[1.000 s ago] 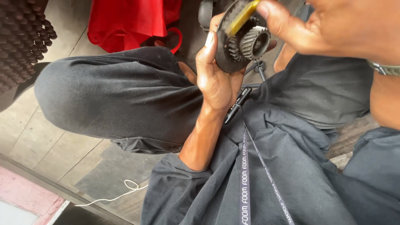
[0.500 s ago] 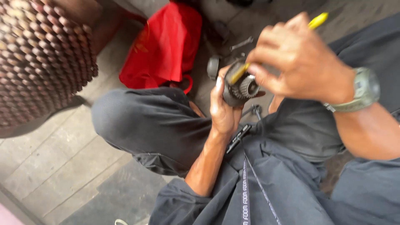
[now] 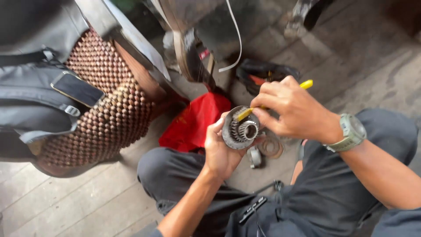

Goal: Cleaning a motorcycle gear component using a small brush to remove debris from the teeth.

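Head view: left hand (image 3: 221,151) holds gear hub (image 3: 239,129) facing up; yellow tool (image 3: 267,104) slants up-right.

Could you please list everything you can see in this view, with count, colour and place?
gear hub: one, grey metal, toothed centre, held in the left hand
yellow tool: one, yellow, tip on the hub, gripped by the right hand
red bag: one, red, on the floor behind the hub
metal rings: a couple, grey-brown, on the floor under the right hand
beaded seat cover: one, brown, left
phone: one, dark, in a grey pouch at left
black pouch: one, black, floor at top centre
watch: one, grey-green, right wrist
trousers: dark grey, bottom
left hand: holds the hub
right hand: holds the tool
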